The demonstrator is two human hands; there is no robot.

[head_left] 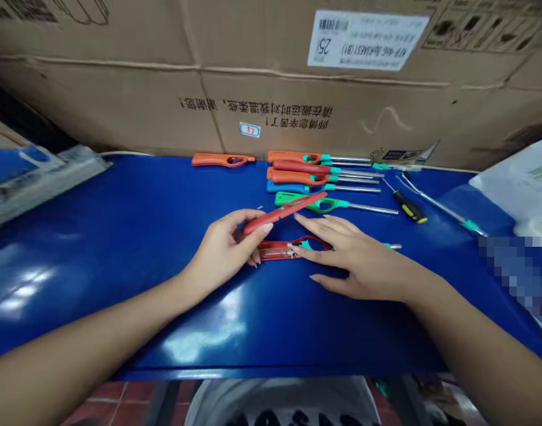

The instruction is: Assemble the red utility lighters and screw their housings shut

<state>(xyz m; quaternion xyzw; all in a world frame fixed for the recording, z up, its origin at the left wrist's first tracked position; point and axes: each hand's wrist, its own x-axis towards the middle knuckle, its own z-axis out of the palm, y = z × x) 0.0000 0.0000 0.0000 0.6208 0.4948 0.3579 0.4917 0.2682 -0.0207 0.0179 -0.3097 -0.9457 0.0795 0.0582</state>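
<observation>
Head view | your left hand (pixel 222 251): grip clamped on red half-shell (pixel 297 205), tilted, raised off tabletop (pixel 142 248) | your right hand (pixel 364 263): grip apart, fingers spread, one fingertip at open red lighter body (pixel 275 251), which lies on tabletop | green lighter (pixel 289 198) just beyond; screwdriver (pixel 410 207) farther right, black-yellow handle

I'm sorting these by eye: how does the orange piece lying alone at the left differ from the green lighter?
The orange piece shows no metal tube; the green lighter has a long one. The orange piece lies by the cardboard box; the green lighter lies nearer the person. Both have a finger loop.
</observation>
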